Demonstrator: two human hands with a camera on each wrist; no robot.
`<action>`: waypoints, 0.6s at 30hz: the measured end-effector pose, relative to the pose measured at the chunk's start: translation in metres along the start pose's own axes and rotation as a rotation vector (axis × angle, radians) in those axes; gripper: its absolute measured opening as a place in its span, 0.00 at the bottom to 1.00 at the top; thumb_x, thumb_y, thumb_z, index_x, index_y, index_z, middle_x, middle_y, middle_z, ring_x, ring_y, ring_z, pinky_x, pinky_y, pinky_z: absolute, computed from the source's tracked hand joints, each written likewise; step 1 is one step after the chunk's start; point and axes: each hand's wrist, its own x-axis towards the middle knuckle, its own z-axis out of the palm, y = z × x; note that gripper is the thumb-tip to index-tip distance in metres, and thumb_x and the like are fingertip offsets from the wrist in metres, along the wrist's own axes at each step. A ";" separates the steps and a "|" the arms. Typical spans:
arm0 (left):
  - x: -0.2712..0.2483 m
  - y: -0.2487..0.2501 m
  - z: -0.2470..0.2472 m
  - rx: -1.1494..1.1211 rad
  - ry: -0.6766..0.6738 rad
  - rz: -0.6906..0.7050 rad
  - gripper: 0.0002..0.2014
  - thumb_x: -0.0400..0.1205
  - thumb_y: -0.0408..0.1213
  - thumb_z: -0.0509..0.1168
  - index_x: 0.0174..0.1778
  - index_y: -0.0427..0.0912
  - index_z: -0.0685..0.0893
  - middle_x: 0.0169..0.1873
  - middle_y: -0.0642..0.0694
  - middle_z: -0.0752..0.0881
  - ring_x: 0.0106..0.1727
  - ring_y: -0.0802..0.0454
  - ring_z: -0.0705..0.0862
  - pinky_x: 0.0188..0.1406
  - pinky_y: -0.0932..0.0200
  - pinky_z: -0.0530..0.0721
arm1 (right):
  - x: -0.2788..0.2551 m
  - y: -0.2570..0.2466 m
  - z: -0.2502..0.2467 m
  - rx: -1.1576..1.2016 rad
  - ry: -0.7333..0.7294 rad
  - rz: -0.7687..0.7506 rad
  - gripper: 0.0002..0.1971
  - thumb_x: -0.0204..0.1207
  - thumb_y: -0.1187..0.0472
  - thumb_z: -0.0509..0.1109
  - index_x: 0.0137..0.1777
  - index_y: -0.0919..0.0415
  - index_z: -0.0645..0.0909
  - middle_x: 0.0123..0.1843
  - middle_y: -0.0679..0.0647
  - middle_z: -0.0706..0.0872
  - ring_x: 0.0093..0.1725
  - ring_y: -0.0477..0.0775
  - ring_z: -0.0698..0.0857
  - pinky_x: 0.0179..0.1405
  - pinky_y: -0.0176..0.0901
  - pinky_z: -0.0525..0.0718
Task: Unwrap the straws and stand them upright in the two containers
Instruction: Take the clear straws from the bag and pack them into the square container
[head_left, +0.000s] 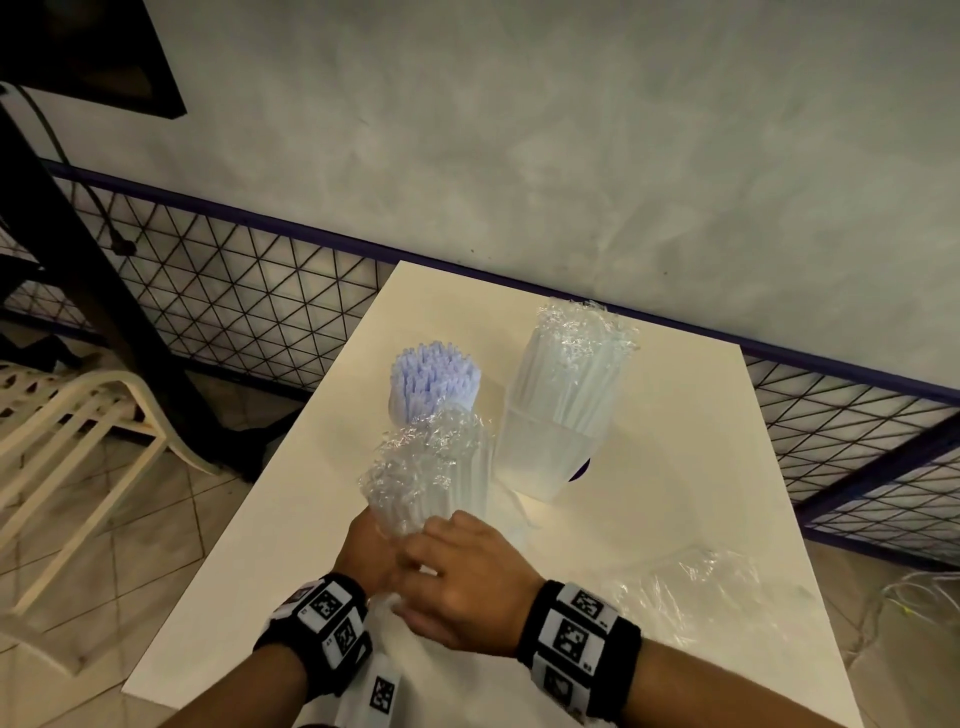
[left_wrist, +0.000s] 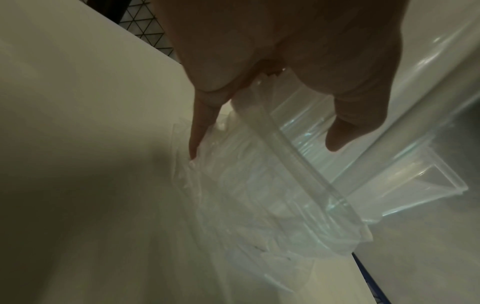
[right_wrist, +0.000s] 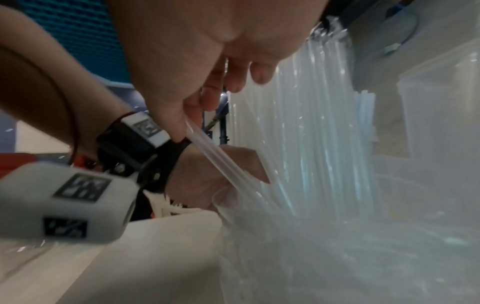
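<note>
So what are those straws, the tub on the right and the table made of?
Straws: seemingly thin translucent plastic, glossy; light glints along them, and each sits in crinkly clear film. Tub: probably frosted semi-clear plastic, since the straws inside show through its wall. Table: smooth matte cream top, maybe laminate; the material beneath is not visible.

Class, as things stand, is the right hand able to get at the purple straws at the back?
Probably not directly: the right hand is pinching a straw, and the wrapped bundle stands between it and the purple straws.
</note>
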 end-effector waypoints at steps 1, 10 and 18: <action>0.000 0.002 0.000 0.016 0.008 -0.002 0.13 0.62 0.30 0.71 0.30 0.50 0.76 0.26 0.55 0.81 0.32 0.58 0.80 0.32 0.68 0.78 | 0.001 0.003 -0.004 0.077 0.051 0.053 0.09 0.79 0.54 0.72 0.54 0.57 0.87 0.51 0.54 0.86 0.45 0.56 0.82 0.40 0.47 0.78; 0.002 -0.011 -0.002 0.029 0.110 -0.034 0.19 0.60 0.43 0.81 0.44 0.42 0.88 0.36 0.49 0.92 0.37 0.59 0.89 0.38 0.61 0.84 | -0.008 0.040 -0.026 0.373 0.282 0.669 0.18 0.72 0.57 0.81 0.45 0.51 0.70 0.43 0.41 0.73 0.40 0.37 0.73 0.43 0.24 0.69; -0.001 -0.007 -0.001 0.038 0.108 -0.024 0.11 0.64 0.37 0.80 0.36 0.39 0.87 0.28 0.52 0.90 0.31 0.60 0.88 0.35 0.62 0.82 | 0.000 0.056 -0.025 0.691 0.193 0.973 0.44 0.64 0.54 0.86 0.76 0.42 0.65 0.68 0.37 0.78 0.64 0.36 0.78 0.57 0.25 0.75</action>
